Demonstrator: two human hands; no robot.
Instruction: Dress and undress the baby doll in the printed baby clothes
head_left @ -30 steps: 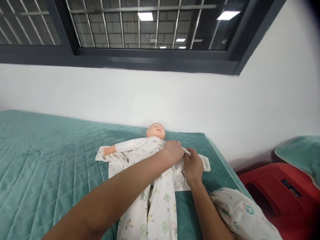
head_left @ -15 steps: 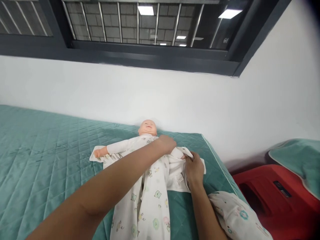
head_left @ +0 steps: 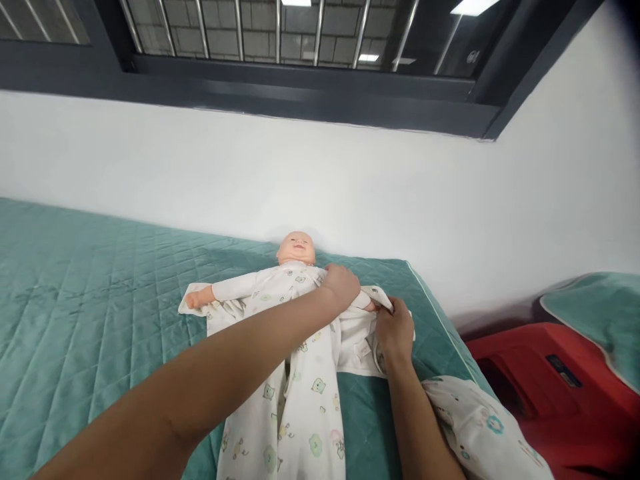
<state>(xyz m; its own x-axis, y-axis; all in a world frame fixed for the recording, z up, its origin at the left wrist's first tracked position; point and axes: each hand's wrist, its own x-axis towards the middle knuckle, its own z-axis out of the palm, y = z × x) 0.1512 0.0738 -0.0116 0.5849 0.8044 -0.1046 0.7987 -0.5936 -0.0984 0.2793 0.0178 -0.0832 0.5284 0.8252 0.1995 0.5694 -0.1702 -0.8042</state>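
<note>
1. Both hands work at the doll's upper body: the left hand [head_left: 341,285] lies palm-down on the doll's chest and shoulder, fingers curled over the cloth, though whether it pinches the cloth cannot be told.
2. At about four o'clock from it, the right hand [head_left: 395,331] is clenched on the open flap of the romper [head_left: 300,393], pinching the white edge between thumb and fingers.
3. Between the two hands a bit of the doll's bare arm shows inside the sleeve opening.
4. The doll [head_left: 296,248] lies on its back, head at twelve o'clock towards the wall, its other arm stretched out to nine o'clock in a white sleeve.
5. The romper, white with small animal prints, runs from the doll's neck down to six o'clock and out of the lower edge of the view; its flap lies spread open at three o'clock.
6. All of this rests on a bed with a green quilted cover [head_left: 90,307].
7. At five o'clock from the right hand, a second printed cloth [head_left: 480,427] lies bunched at the bed's corner.
8. Farther out at three to four o'clock stands a red plastic object [head_left: 545,393], with a green cushion [head_left: 600,320] above it.
9. A white wall [head_left: 350,187] rises behind the bed, with a dark-framed barred window [head_left: 300,73] at twelve o'clock.
</note>
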